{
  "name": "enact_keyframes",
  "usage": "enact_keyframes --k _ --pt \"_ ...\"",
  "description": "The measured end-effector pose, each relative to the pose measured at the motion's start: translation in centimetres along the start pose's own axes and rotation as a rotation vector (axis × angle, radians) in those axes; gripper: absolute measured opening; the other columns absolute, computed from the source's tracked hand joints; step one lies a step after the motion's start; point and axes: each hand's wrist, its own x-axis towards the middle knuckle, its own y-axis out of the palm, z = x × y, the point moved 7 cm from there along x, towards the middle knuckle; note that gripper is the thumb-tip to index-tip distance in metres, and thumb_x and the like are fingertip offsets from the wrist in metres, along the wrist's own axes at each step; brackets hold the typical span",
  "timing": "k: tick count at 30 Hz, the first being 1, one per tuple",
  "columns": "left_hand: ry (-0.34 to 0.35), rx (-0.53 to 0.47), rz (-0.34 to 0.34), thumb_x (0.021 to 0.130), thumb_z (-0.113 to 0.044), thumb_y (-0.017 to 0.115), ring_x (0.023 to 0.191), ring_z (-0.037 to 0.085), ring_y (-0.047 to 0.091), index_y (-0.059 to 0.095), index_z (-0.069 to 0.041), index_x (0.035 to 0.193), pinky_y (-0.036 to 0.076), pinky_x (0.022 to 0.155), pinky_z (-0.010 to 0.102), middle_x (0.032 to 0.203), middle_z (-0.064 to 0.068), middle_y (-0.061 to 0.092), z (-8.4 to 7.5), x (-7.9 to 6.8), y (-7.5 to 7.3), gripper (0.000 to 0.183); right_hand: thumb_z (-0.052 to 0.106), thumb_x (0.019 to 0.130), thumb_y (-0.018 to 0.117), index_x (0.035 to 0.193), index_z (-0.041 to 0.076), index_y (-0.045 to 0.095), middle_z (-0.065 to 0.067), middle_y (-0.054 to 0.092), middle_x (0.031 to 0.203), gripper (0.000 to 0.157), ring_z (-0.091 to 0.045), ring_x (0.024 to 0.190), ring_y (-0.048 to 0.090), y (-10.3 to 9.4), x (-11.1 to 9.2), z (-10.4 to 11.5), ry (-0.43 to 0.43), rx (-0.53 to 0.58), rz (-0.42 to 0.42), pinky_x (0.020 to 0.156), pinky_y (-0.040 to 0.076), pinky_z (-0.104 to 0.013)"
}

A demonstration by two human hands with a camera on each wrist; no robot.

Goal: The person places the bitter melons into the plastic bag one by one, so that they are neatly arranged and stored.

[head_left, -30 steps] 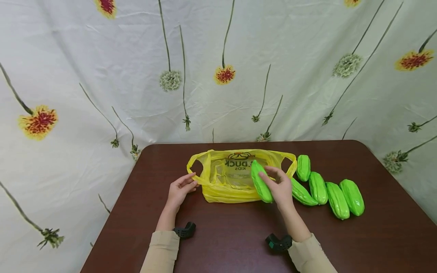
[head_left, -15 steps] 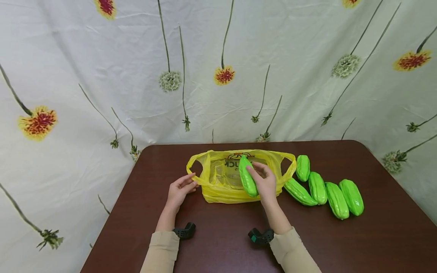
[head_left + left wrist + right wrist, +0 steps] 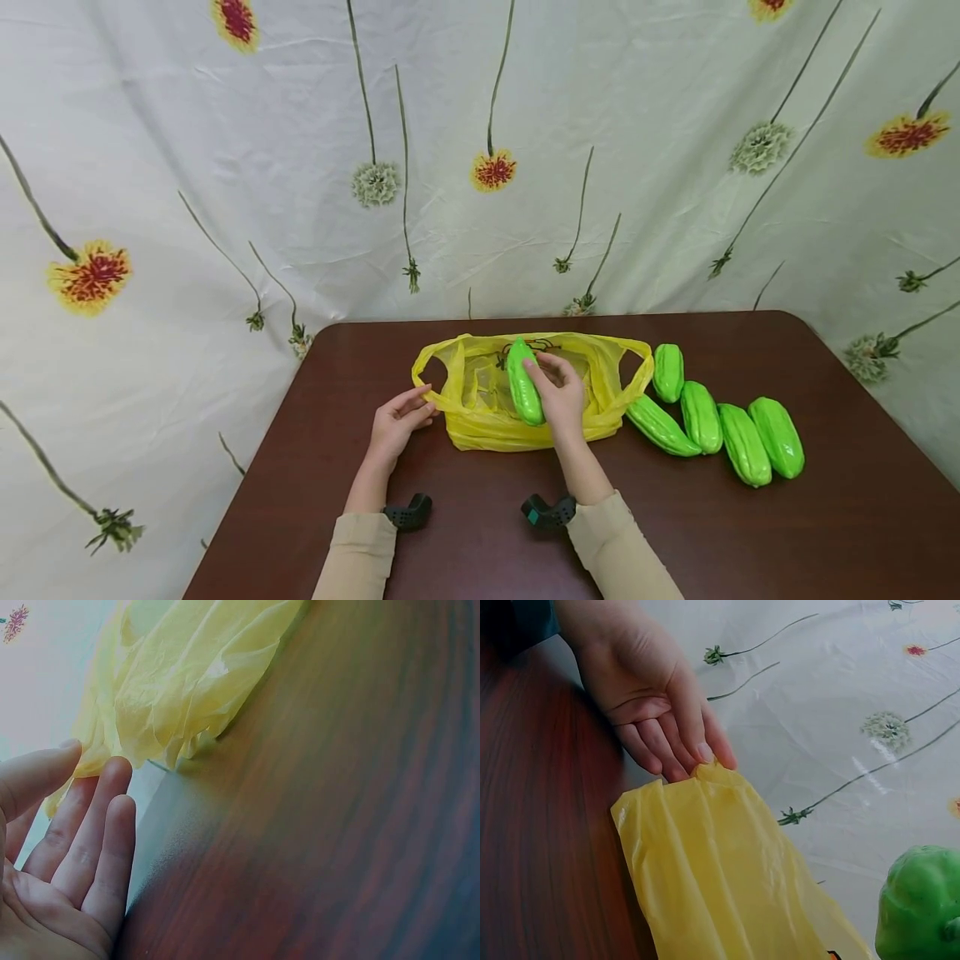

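Note:
A yellow plastic bag (image 3: 487,435) lies on the table with its mouth spread. My left hand (image 3: 396,423) pinches its left handle between thumb and index finger; the left wrist view shows that grip at the bag's gathered handle (image 3: 94,754), the other fingers loosely extended. Over the bag's mouth, my right hand (image 3: 561,402) holds a glossy, ridged green bitter melon (image 3: 522,383), thumb on the near side. Only the melon's end (image 3: 921,904) shows in the right wrist view, where the left hand (image 3: 649,697) appears across the bag. The right hand's fingers are mostly hidden behind the melon.
Several more bitter melons (image 3: 702,417) lie right of the bag, one (image 3: 662,427) close to its right handle. Dark brown wood forms the table (image 3: 480,533). Behind its far edge hangs a white flowered cloth (image 3: 300,167). Both wrists carry black devices.
My right hand has moved left with the bitter melon, from the bag's right side to above the middle of its opening. The left hand keeps its place on the handle.

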Motion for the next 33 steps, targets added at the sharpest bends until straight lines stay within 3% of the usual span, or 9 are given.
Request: enact_keyframes --k 10,16,24,33 --pt "0.009 -0.007 0.010 0.085 -0.011 0.069 0.081 0.017 0.068 0.060 0.001 0.124 0.056 0.074 0.029 0.097 0.014 0.066 0.1 -0.1 0.3 0.042 0.028 0.085 0.071 0.117 0.001 0.061 -0.009 0.060 0.110 0.043 -0.021 0.098 0.057 1.7 0.2 -1.2 0.042 0.036 -0.014 0.077 0.051 -0.028" --pt "-0.027 -0.009 0.010 0.086 -0.011 0.068 0.083 0.018 0.068 0.059 0.001 0.125 0.055 0.075 0.028 0.099 0.014 0.066 0.2 -0.2 0.2 0.042 0.030 0.086 0.070 0.119 0.001 0.059 -0.011 0.058 0.113 0.045 -0.024 0.104 0.056 3.2 0.8 -1.2 0.057 0.046 0.004 0.083 0.050 -0.033" --pt "-0.033 0.000 0.035 0.088 -0.005 0.065 0.084 0.019 0.068 0.052 0.008 0.128 0.055 0.075 0.027 0.103 0.016 0.066 -2.1 -1.2 0.5 0.044 0.029 0.087 0.069 0.118 0.001 0.060 -0.011 0.058 0.111 0.043 -0.026 0.103 0.056 4.9 1.6 -1.5 0.086 -0.003 -0.002 0.087 0.049 -0.038" --pt "-0.006 -0.005 0.011 0.086 -0.011 0.069 0.083 0.019 0.068 0.059 0.001 0.125 0.055 0.075 0.029 0.100 0.013 0.067 -0.1 -0.2 0.0 0.042 0.027 0.087 0.068 0.118 0.000 0.058 -0.011 0.058 0.110 0.042 -0.025 0.100 0.056 6.4 2.0 -2.8 0.154 -0.032 0.008 0.084 0.050 -0.036"
